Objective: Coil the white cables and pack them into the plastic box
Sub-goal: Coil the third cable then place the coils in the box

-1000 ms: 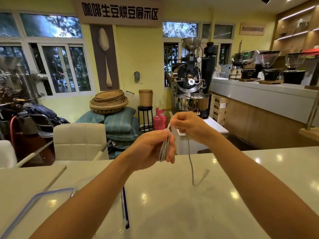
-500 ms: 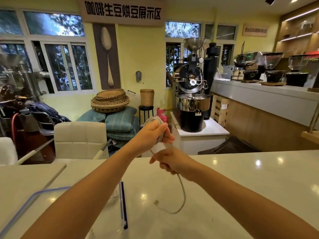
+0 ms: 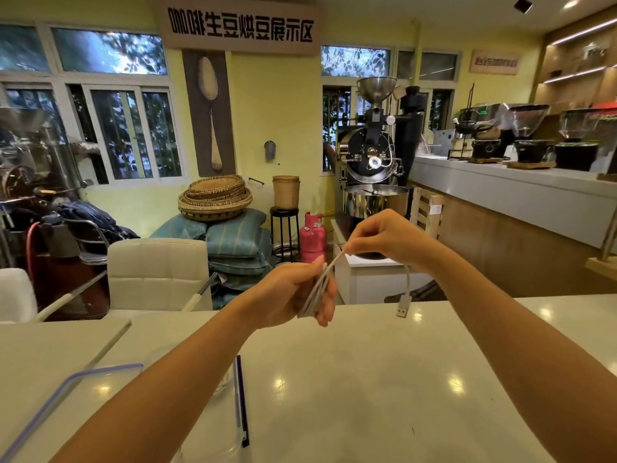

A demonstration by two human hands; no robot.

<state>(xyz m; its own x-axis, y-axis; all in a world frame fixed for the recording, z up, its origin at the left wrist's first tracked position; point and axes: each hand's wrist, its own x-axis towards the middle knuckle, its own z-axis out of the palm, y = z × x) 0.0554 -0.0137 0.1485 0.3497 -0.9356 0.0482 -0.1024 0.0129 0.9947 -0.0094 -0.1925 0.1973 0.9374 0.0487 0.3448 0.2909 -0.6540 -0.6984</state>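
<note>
A white cable (image 3: 317, 289) is bundled into several loops inside my left hand (image 3: 293, 295), held above the far edge of the white table. My right hand (image 3: 384, 237) pinches the loose strand up and to the right of the bundle. The short free end hangs below that hand, its USB plug (image 3: 403, 308) dangling just over the table. The clear plastic box (image 3: 220, 389) stands at the lower left under my left forearm, which hides most of it. Its blue-rimmed lid (image 3: 60, 392) lies to the left.
The white table (image 3: 384, 396) stretches ahead and to the right. Two white chairs (image 3: 157, 272) stand behind its far edge. A coffee roaster (image 3: 370, 168) and a long counter (image 3: 514, 192) with grinders fill the back right.
My right hand has risen from below the bundle to above and right of it, drawing the strand up. The hanging tail is shorter, and the plug has lifted off the table.
</note>
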